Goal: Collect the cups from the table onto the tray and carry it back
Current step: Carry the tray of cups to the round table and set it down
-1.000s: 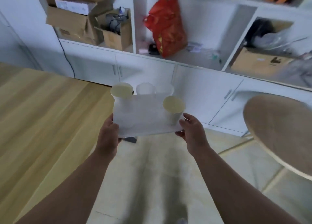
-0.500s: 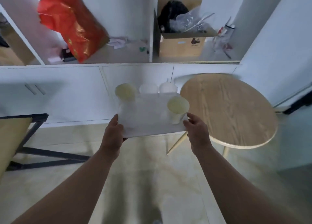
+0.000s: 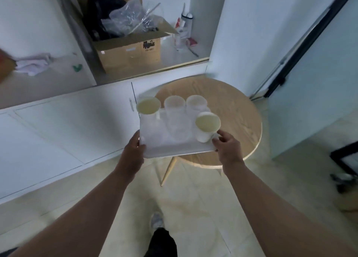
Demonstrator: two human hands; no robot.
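I carry a white tray (image 3: 155, 138) level in front of me with both hands. My left hand (image 3: 133, 152) grips its near left corner and my right hand (image 3: 226, 148) grips its near right corner. Several cups stand on it: a paper cup (image 3: 148, 106) at the far left, two clear plastic cups (image 3: 174, 106) (image 3: 196, 104) along the far edge, and a paper cup (image 3: 207, 125) at the near right beside my right thumb. The tray's right part hangs above a round wooden table (image 3: 238, 117).
White cabinets (image 3: 67, 125) run along the left under a shelf holding a cardboard box (image 3: 127, 51) and a crumpled cloth (image 3: 33, 62). A white wall and a dark-framed glass door (image 3: 310, 43) stand to the right. My shoe (image 3: 157, 221) shows on the tiled floor.
My view has swung right: the long wooden table and red bag have left view, and the round table now sits directly under the tray. My grip on the tray is unchanged.
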